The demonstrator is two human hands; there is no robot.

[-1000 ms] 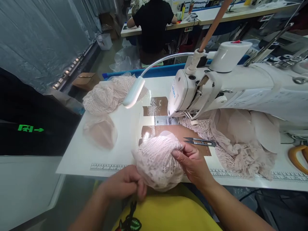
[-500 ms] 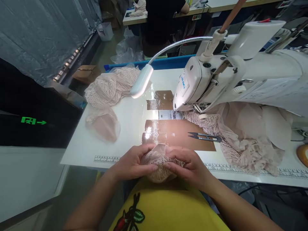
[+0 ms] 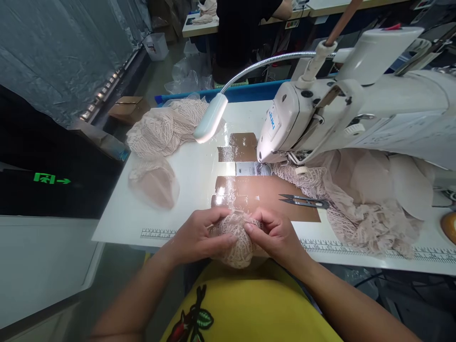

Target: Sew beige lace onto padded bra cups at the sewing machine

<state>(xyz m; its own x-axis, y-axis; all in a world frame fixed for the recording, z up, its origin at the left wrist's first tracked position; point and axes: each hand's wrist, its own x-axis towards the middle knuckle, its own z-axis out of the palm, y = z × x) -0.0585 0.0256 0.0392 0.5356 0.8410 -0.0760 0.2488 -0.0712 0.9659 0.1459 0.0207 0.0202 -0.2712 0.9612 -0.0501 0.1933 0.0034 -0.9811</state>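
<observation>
A bunched piece of pale pink lace fabric (image 3: 235, 240) sits at the near edge of the white sewing table (image 3: 192, 190). My left hand (image 3: 197, 237) grips its left side and my right hand (image 3: 278, 235) grips its right side, thumbs pressing on top. Behind the hands lies a pair of thread snips (image 3: 304, 202) on a brown taped patch. The white sewing machine (image 3: 320, 114) stands further back on the right, its head above the needle plate.
A heap of pink lace (image 3: 359, 209) lies under the machine arm. Another lace pile (image 3: 164, 128) and a pink cup piece (image 3: 155, 183) lie at the left. A gooseneck lamp (image 3: 210, 118) hangs over the table. A person in black sits at a far bench.
The lace piece was held spread and raised one second ago; my left hand came up from below the table edge, and both hands now bunch it small at the edge.
</observation>
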